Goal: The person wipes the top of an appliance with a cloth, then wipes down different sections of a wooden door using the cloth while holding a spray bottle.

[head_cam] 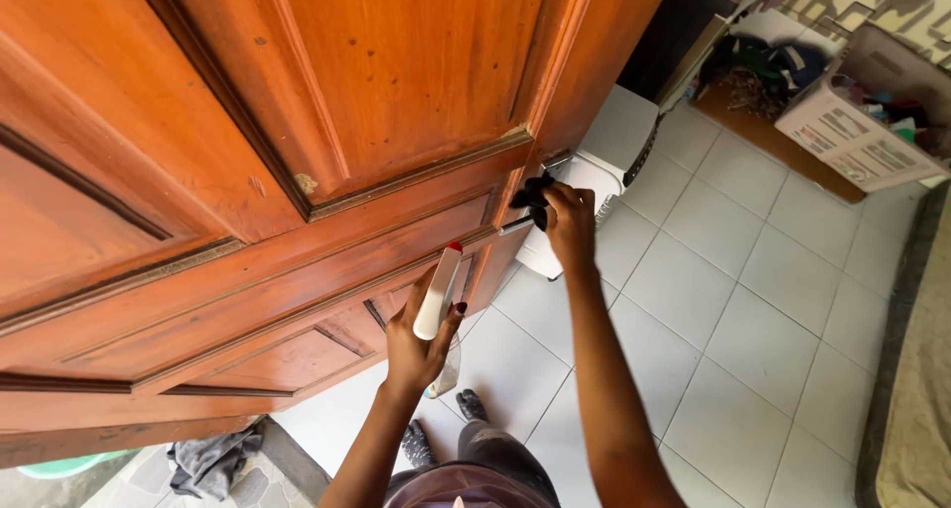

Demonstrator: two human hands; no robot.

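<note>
Your two hands work at a wooden door (297, 122).
Your left hand (421, 340) grips a white spray bottle (439, 292) upright near the door; your right hand (572, 226) presses a dark cloth (535, 196) against the door's edge handle.

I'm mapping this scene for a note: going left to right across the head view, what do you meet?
Grey rag on the floor → left hand holding a white spray bottle → right hand pressing a dark cloth on the wooden door → cardboard box.
</note>
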